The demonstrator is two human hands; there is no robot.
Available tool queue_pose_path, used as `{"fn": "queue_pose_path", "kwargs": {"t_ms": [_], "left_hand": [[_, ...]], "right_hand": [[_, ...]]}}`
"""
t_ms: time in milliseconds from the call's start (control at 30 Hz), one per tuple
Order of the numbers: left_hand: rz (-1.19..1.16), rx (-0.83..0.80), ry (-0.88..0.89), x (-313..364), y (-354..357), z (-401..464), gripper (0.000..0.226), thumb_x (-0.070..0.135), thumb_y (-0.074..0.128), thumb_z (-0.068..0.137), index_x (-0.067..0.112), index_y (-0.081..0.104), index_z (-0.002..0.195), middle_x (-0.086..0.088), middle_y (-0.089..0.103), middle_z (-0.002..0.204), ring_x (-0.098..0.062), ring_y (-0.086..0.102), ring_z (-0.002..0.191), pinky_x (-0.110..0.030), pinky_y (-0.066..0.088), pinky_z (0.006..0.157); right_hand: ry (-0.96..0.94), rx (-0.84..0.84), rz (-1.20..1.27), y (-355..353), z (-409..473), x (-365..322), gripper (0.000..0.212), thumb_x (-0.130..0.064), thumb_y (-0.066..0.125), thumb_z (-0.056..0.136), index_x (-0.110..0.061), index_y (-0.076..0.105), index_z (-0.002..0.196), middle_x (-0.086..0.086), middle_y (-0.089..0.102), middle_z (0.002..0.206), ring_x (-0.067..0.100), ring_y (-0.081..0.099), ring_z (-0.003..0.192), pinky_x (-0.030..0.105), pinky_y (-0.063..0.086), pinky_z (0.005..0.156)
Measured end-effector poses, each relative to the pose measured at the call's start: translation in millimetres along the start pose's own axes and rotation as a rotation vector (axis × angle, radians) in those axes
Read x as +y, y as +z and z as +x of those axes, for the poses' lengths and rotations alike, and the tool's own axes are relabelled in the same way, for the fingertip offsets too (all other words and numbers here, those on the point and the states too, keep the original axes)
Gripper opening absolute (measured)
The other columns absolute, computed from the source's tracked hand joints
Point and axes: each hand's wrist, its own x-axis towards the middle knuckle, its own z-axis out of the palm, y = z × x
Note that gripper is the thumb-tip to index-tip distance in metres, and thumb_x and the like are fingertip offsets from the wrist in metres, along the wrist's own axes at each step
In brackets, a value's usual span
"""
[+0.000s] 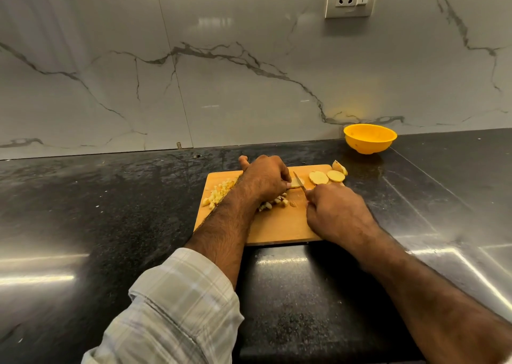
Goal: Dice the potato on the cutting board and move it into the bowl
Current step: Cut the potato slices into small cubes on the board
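Taking the cutting board point(277, 230) as the landmark: at its left edge a heap of potato cubes point(219, 193) sits close to the rim, and a sweep of the forearm could, I think, push some onto the tabletop point(110, 211). At the board's middle the left hand point(264, 179) curls down onto a potato slice point(296, 183), fingertips just beside the knife point(299, 182); a slip there risks a nick. More cubes lie under that wrist, partly hidden. Right of centre, the right hand point(336, 211) is clamped on the knife handle, which its fingers cover completely; only the blade shows. At the board's far right corner lie two uncut slices point(327, 176) and an end piece point(339, 166). Beyond that corner, apart from the board, stands the yellow bowl point(370, 138); its inside is hard to make out.
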Motion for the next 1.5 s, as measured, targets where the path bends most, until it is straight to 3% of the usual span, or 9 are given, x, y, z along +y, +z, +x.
{"fn": "queue_pose_path", "kwargs": {"t_ms": [133, 267, 433, 567, 733, 900, 1067, 1300, 1500], "left_hand": [[-0.003, -0.011, -0.009, 0.6, -0.5, -0.6, 0.015, 0.038, 0.073, 0.097, 0.036, 0.079, 0.110, 0.017, 0.068, 0.132, -0.014, 0.047, 0.138, -0.068, 0.008, 0.121], [-0.023, -0.012, -0.018, 1.3, -0.9, -0.2, 0.014, 0.037, 0.074, 0.097, 0.035, 0.079, 0.110, 0.015, 0.069, 0.130, -0.015, 0.048, 0.137, -0.069, 0.007, 0.121], [-0.027, -0.008, -0.019, 0.4, -1.1, 1.4, 0.013, 0.037, 0.075, 0.095, 0.035, 0.080, 0.108, 0.017, 0.070, 0.127, -0.014, 0.050, 0.134, -0.068, 0.009, 0.120], [-0.027, -0.018, -0.021, 0.6, -0.6, 1.0, 0.012, 0.036, 0.075, 0.096, 0.035, 0.080, 0.107, 0.017, 0.070, 0.128, -0.014, 0.049, 0.135, -0.067, 0.009, 0.121], [-0.051, 0.018, -0.012, -1.6, -3.9, -3.1, 0.010, 0.035, 0.075, 0.095, 0.033, 0.080, 0.104, 0.014, 0.070, 0.124, -0.013, 0.051, 0.133, -0.069, 0.007, 0.121], [-0.053, 0.041, -0.033, -6.0, -2.2, -0.6, 0.006, 0.032, 0.075, 0.093, 0.034, 0.079, 0.096, 0.017, 0.070, 0.119, -0.013, 0.053, 0.129, -0.070, 0.008, 0.120], [-0.057, 0.033, -0.037, -5.2, -0.3, 0.1, 0.009, 0.031, 0.075, 0.094, 0.037, 0.077, 0.087, 0.019, 0.069, 0.118, -0.012, 0.052, 0.128, -0.069, 0.010, 0.119], [-0.146, 0.110, -0.028, -14.6, -2.3, -0.3, 0.010, 0.028, 0.070, 0.092, 0.031, 0.079, 0.095, 0.015, 0.070, 0.110, -0.012, 0.054, 0.119, -0.059, 0.019, 0.115], [-0.124, 0.174, -0.017, -20.1, 0.2, 2.9, 0.010, 0.030, 0.067, 0.090, 0.031, 0.077, 0.088, 0.017, 0.069, 0.095, -0.011, 0.056, 0.107, -0.053, 0.025, 0.106]], "right_hand": [[0.022, 0.008, 0.034, 1.5, 7.3, -0.1, 0.030, -0.034, 0.057, 0.102, -0.025, 0.067, 0.129, -0.001, 0.067, 0.108, 0.017, 0.061, 0.096, 0.040, 0.060, 0.087], [-0.015, 0.120, 0.096, 1.4, -2.9, 7.9, 0.039, -0.039, 0.052, 0.105, -0.029, 0.064, 0.140, 0.000, 0.071, 0.123, 0.020, 0.064, 0.106, 0.042, 0.059, 0.092], [-0.042, 0.030, -0.028, 3.1, -1.1, -2.2, 0.028, -0.035, 0.053, 0.102, -0.029, 0.071, 0.123, -0.002, 0.069, 0.104, 0.019, 0.063, 0.093, 0.039, 0.060, 0.083], [-0.027, -0.002, -0.033, 5.3, 6.0, -8.4, 0.023, -0.032, 0.056, 0.102, -0.024, 0.068, 0.120, -0.002, 0.062, 0.099, 0.019, 0.062, 0.095, 0.040, 0.059, 0.086], [-0.058, 0.162, 0.114, 4.5, -2.9, 7.2, 0.038, -0.038, 0.052, 0.104, -0.027, 0.067, 0.137, -0.001, 0.075, 0.117, 0.018, 0.066, 0.098, 0.040, 0.061, 0.087], [-0.080, 0.095, 0.053, 7.3, -6.3, -0.8, 0.032, -0.037, 0.050, 0.102, -0.026, 0.073, 0.121, -0.004, 0.073, 0.104, 0.016, 0.064, 0.090, 0.039, 0.061, 0.080], [-0.058, 0.029, 0.016, 7.0, 5.7, -9.5, 0.022, -0.033, 0.055, 0.103, -0.023, 0.068, 0.118, -0.005, 0.056, 0.089, 0.018, 0.059, 0.091, 0.038, 0.057, 0.081], [-0.110, 0.208, 0.150, 8.0, -8.9, 3.1, 0.035, -0.038, 0.051, 0.104, -0.027, 0.070, 0.131, -0.002, 0.076, 0.109, 0.015, 0.065, 0.092, 0.041, 0.061, 0.082], [-0.111, 0.054, -0.027, 10.9, -4.3, -11.0, 0.021, -0.036, 0.052, 0.102, -0.026, 0.069, 0.108, -0.005, 0.063, 0.092, 0.015, 0.059, 0.085, 0.038, 0.057, 0.077]]}}
